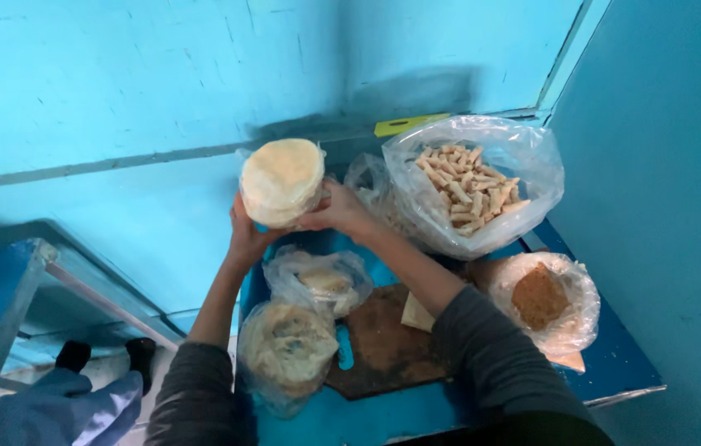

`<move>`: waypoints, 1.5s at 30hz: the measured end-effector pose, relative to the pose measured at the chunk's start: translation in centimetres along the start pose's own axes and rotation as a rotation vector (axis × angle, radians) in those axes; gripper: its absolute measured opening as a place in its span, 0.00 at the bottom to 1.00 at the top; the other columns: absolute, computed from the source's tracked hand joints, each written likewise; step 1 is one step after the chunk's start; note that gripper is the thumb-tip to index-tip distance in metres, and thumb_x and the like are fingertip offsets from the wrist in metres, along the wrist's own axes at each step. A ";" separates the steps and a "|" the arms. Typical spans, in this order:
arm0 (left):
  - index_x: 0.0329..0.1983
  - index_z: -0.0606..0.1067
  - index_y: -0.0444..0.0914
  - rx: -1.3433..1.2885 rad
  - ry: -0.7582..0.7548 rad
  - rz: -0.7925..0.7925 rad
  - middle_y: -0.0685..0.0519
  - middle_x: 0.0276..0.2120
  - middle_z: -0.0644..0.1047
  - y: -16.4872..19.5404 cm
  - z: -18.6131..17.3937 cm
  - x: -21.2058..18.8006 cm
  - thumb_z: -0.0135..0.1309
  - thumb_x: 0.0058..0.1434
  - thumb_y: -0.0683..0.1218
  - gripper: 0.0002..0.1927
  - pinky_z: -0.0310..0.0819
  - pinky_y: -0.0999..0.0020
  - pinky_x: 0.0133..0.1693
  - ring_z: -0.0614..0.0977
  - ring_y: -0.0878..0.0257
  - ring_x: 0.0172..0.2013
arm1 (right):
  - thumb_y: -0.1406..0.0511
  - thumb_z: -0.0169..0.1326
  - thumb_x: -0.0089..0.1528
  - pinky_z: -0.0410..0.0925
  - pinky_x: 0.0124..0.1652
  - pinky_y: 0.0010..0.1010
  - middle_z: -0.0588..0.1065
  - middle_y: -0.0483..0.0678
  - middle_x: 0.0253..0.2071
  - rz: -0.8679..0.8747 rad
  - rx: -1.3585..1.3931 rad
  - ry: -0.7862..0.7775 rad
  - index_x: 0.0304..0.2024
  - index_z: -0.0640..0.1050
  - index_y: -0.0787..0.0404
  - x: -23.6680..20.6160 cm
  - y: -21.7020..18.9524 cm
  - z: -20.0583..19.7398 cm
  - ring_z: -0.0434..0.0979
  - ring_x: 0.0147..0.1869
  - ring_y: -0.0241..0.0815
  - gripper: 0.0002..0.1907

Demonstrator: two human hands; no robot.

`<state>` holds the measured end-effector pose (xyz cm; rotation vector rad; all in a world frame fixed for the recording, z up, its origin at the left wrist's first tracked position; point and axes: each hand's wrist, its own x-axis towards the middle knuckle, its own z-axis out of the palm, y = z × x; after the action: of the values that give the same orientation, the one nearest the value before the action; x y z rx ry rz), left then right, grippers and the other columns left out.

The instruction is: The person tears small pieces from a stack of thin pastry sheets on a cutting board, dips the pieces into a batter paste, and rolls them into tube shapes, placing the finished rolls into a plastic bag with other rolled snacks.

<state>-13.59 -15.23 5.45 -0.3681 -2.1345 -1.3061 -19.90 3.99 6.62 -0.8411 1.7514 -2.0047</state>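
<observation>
Both hands hold up a round stack of pale flatbread wrappers (pixel 282 180) in a clear plastic bag, raised above the blue table (pixel 615 363). My left hand (pixel 246 235) grips its lower left edge. My right hand (pixel 336 208) grips its right side. Below the stack lie two more clear bags of round wrappers: a small one (pixel 320 279) and a larger one (pixel 287 347) at the table's near left edge.
A big clear bag of small rolled pastries (pixel 470 186) stands at the back right. In front of it sits a bag of brown filling (pixel 542 297). A dark wooden board (pixel 383 343) lies mid-table. Blue walls close in behind and right. Another person's feet (pixel 107 355) stand lower left.
</observation>
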 end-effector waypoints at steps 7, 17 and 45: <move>0.76 0.47 0.31 -0.104 0.006 0.081 0.41 0.68 0.63 0.0 0.6 -0.9 0.75 0.46 0.44 0.62 0.60 0.54 0.67 0.66 0.47 0.69 | 0.60 0.70 0.52 0.76 0.32 0.31 0.79 0.51 0.38 0.222 -0.239 0.210 0.65 0.65 0.62 -0.6 -0.5 -0.9 0.82 0.37 0.41 0.43; 0.68 0.61 0.34 0.326 0.251 -0.119 0.38 0.57 0.69 1.5 4.9 1.2 0.77 0.46 0.55 0.52 0.68 0.46 0.56 0.72 0.38 0.56 | 0.41 0.54 0.62 0.78 0.34 0.31 0.78 0.52 0.38 0.248 0.320 0.431 0.56 0.73 0.65 1.3 -1.8 -2.6 0.81 0.35 0.42 0.37; 0.76 0.30 0.36 -0.200 -0.046 -0.278 0.42 0.67 0.61 1.9 2.5 -3.0 0.73 0.38 0.44 0.74 0.71 0.55 0.59 0.68 0.51 0.67 | 0.46 0.52 0.60 0.74 0.42 0.43 0.75 0.49 0.57 0.260 -0.241 0.468 0.69 0.65 0.52 -2.6 -0.8 -1.0 0.77 0.55 0.47 0.37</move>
<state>-11.13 -11.94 4.14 -0.1873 -2.1563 -1.6900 -18.49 6.48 6.81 -0.1868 2.2546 -1.9428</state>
